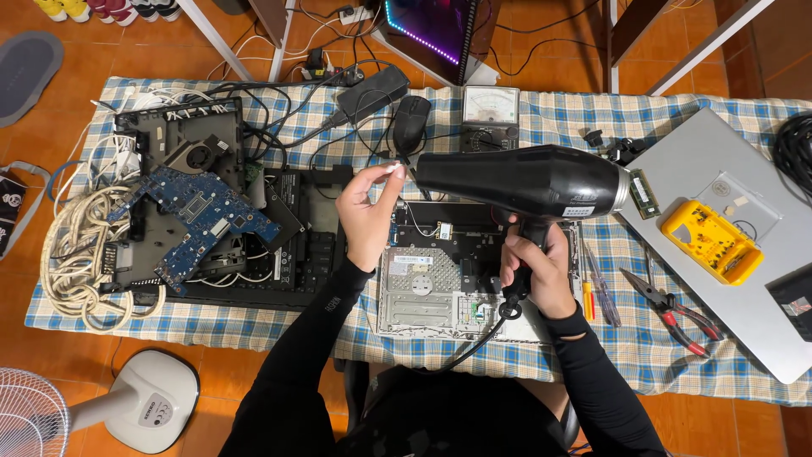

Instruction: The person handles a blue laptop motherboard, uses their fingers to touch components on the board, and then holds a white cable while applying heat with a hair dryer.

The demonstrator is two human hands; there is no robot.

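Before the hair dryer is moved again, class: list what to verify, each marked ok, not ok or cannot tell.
1. Right hand firmly round the black hair dryer handle: ok.
2. Left hand fingertips at the nozzle, pinching something: cannot tell what.
3. Dryer running or hot: cannot tell.
4. Dryer cord free of the opened laptop base: not ok, it trails across it.
5. Screwdrivers and pliers away from both hands: ok.
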